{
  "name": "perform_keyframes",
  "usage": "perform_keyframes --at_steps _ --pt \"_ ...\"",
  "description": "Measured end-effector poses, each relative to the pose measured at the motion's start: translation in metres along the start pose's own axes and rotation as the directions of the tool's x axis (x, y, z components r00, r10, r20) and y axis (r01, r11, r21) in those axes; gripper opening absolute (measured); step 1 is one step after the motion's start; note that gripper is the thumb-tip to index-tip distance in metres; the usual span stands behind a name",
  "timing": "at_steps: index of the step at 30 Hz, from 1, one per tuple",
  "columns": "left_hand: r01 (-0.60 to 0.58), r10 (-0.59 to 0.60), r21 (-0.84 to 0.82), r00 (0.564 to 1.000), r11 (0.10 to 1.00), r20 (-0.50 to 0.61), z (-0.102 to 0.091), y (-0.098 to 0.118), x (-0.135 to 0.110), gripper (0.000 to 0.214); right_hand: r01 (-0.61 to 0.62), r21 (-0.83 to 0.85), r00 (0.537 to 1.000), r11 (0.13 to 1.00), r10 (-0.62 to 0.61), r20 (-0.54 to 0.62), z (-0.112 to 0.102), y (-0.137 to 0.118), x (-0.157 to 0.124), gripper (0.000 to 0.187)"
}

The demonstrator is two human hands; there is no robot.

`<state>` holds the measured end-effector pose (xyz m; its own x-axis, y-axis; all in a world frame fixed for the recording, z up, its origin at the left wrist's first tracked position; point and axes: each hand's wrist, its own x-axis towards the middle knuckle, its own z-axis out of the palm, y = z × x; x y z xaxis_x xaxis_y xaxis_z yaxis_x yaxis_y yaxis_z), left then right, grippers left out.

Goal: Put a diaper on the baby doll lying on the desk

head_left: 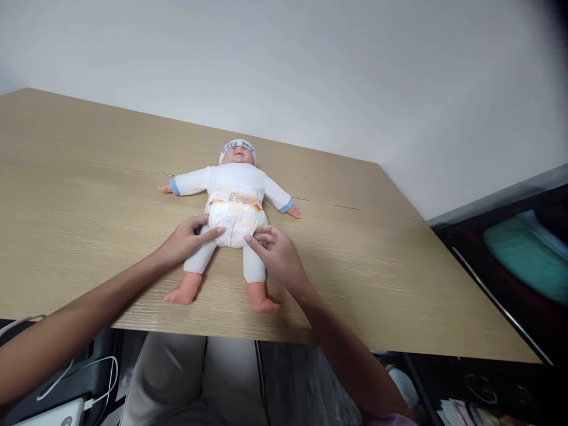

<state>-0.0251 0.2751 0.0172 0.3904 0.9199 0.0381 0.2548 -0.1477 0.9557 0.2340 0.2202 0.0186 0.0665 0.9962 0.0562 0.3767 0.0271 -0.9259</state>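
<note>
A baby doll (237, 176) lies on its back on the wooden table (110, 219), arms spread and feet toward me. It wears a white suit with blue cuffs and a white cap (238, 144) with blue lettering. A white diaper (233, 219) with an orange patterned waistband is fastened around its hips, over the suit. My left hand (189, 236) is closed on the diaper's edge at the left leg opening, thumb on top. At the other leg opening, my right hand (277, 251) pinches the diaper's edge between thumb and fingers. Some fingertips are hidden.
A pale wall (284, 71) rises behind the table. To the right, beyond the table edge, is a dark surface with a green item (528, 254). Below the front edge are a white device with a cable (57, 414) at left and papers (457, 411) at right.
</note>
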Motion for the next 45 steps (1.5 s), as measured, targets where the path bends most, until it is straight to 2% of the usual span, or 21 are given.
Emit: perform_keyframes --at_steps 5,10,13,16,21,25,28,30,33,35,38,42,45 --pt "0.005 -0.005 -0.001 1.0 1.0 -0.003 0.001 -0.001 0.0 0.047 0.091 -0.129 0.995 0.987 -0.086 0.04 0.0 -0.005 -0.002 0.028" --pt "0.001 -0.001 0.025 1.0 1.0 -0.009 0.001 -0.004 0.001 0.049 0.189 -0.29 0.982 0.938 -0.173 0.082 0.009 -0.007 -0.004 0.02" --pt "0.001 0.0 0.021 1.0 1.0 -0.004 0.002 -0.003 0.001 0.05 0.213 -0.255 0.977 0.943 -0.205 0.058 0.015 -0.002 -0.003 0.019" --pt "-0.004 0.004 0.029 1.0 1.0 -0.03 0.002 -0.002 0.001 0.047 0.171 -0.138 0.985 0.976 -0.169 0.024 0.019 0.005 0.001 0.029" --pt "-0.01 0.013 0.034 0.996 0.999 -0.088 0.002 -0.006 0.001 0.044 0.108 0.003 0.993 0.994 -0.108 0.045 0.017 0.012 0.005 0.036" --pt "-0.05 0.054 0.071 0.997 0.996 -0.05 0.001 -0.008 0.0 0.044 0.173 -0.121 0.985 0.977 -0.174 0.002 0.019 0.011 0.004 0.038" --pt "-0.063 0.065 0.068 0.998 0.996 -0.018 0.002 -0.006 0.001 0.044 0.243 -0.229 0.967 0.943 -0.253 -0.018 0.024 0.011 0.003 0.031" --pt "-0.066 0.068 0.067 0.997 0.996 -0.025 0.003 -0.005 0.002 0.044 0.264 -0.245 0.961 0.933 -0.276 -0.016 0.026 0.012 0.004 0.027" --pt "-0.058 0.059 0.026 0.997 0.998 -0.039 0.004 -0.004 0.004 0.043 0.262 -0.19 0.963 0.946 -0.269 -0.012 0.027 0.015 0.007 0.025" --pt "-0.023 0.021 -0.062 0.999 0.998 -0.043 0.004 -0.005 0.004 0.045 0.24 -0.107 0.97 0.965 -0.241 -0.001 0.026 0.017 0.01 0.024" --pt "0.078 -0.093 -0.253 0.994 0.964 -0.05 0.005 -0.007 0.005 0.052 0.135 0.092 0.99 0.987 -0.138 0.03 0.024 0.018 0.012 0.03" --pt "0.16 -0.196 -0.44 0.98 0.884 -0.036 0.005 -0.009 0.007 0.055 0.035 0.355 0.995 0.934 -0.066 0.075 0.022 0.015 0.014 0.041" --pt "0.174 -0.209 -0.492 0.978 0.853 -0.018 0.005 -0.008 0.008 0.054 0.064 0.329 0.995 0.942 -0.084 0.048 0.02 0.012 0.014 0.039"
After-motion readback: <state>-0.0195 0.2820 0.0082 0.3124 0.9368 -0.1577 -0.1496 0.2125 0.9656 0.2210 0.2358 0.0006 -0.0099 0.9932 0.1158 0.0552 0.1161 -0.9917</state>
